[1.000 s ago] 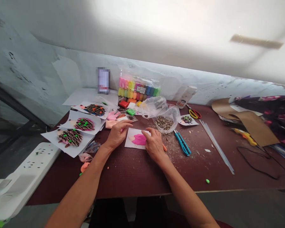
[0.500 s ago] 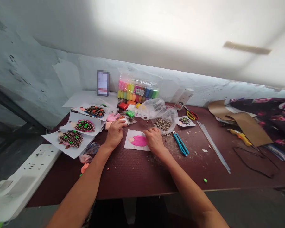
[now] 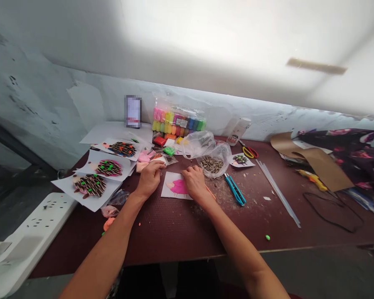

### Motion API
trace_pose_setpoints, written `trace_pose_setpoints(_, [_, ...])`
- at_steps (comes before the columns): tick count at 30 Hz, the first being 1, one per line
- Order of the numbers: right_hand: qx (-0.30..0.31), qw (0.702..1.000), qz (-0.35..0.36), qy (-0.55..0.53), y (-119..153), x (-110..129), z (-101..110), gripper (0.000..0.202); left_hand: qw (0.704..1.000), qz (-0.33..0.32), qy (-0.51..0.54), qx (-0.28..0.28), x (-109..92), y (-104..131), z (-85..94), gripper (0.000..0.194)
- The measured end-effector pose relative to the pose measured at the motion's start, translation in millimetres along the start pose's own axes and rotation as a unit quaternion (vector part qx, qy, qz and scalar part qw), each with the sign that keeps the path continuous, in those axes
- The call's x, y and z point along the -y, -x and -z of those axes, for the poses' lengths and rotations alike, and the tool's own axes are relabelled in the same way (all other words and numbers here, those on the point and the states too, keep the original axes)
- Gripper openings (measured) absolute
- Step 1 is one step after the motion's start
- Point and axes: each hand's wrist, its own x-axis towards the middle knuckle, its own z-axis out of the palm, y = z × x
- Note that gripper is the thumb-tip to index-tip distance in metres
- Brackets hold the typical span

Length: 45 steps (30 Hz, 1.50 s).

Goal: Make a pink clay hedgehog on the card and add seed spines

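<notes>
A white card with a flat pink clay hedgehog shape and a pale snout lies on the table in front of me. My right hand bends its fingers down over the card's right part, touching the pink clay; its fingertips are hidden. Left of the card, my left hand has its fingers curled together beside a small white packet; whatever is between them does not show. A thin orange stick shows beside my right wrist. Behind it, a plastic bag holds several short brown sticks.
Finished hedgehog cards lie at left, near a white power strip. Coloured clay packs stand at the wall. A teal utility knife, red-yellow scissors, clear glue sticks and a yellow glue gun are at right.
My right hand has shifted slightly left over the card, and the orange stick now shows by its wrist. My left hand stays nearly in place. The view has moved a little.
</notes>
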Motion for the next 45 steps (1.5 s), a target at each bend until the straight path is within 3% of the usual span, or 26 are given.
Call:
trace_pose_setpoints(13, [0.024, 0.999, -0.021, -0.019, -1, 4, -2, 0.030, 1.000, -0.010, 0.000, 0.014, -7, 0, 2.3, 0.031])
trace_pose_setpoints(19, [0.041, 0.998, -0.039, -0.018, -10, 4, 0, 0.031, 0.998, -0.021, -0.004, 0.052, -9, 0, 2.0, 0.032])
trace_pose_setpoints(31, [-0.015, 1.000, 0.009, -0.005, -17, 1, -5, 0.026, 0.996, -0.029, -0.073, 0.032, -8, 0, 5.1, 0.023])
trace_pose_setpoints(36, [-0.051, 0.998, 0.035, -0.015, -17, 1, -8, 0.024, 0.994, -0.043, -0.076, 0.067, -10, -2, 8.6, 0.019])
trace_pose_setpoints(45, [-0.057, 0.998, 0.034, -0.010, -18, 0, -17, 0.022, 0.978, -0.109, -0.103, 0.142, -19, 1, 3.3, 0.023])
